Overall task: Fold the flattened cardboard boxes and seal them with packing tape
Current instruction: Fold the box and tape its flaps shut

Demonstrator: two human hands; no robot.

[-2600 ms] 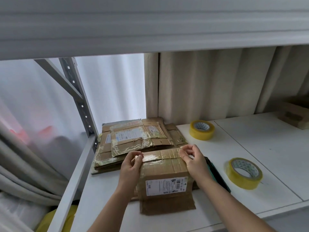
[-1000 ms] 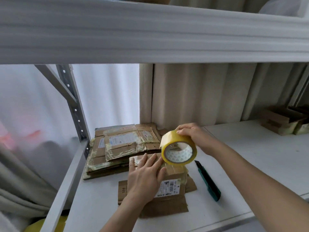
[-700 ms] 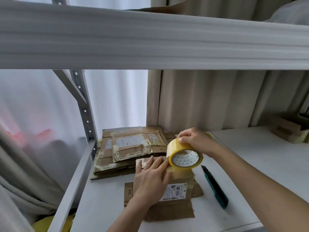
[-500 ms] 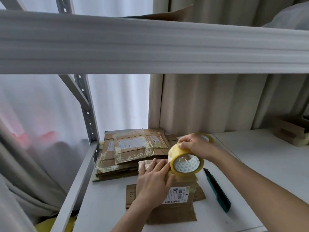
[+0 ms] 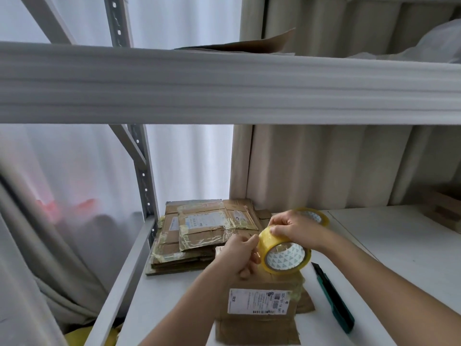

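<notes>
A small folded cardboard box (image 5: 259, 305) with a white shipping label stands on the white shelf (image 5: 404, 248) in front of me. Just above its top, my right hand (image 5: 294, 228) grips a yellow roll of packing tape (image 5: 284, 253) from above. My left hand (image 5: 237, 253) is at the roll's left side with its fingers curled, pinching at the tape on the roll's outer face. Behind and left of the box lies a stack of flattened cardboard boxes (image 5: 199, 236) patched with old tape.
A green utility knife (image 5: 334, 303) lies on the shelf right of the box. A second yellow tape roll (image 5: 314, 217) sits behind my right hand. The upper shelf's thick white edge (image 5: 224, 86) crosses the whole view. More cardboard (image 5: 446, 213) sits at the far right.
My left hand has lifted off the box top, where it lay flat, and now pinches at the tape roll. The right hand has kept hold of the roll above the box.
</notes>
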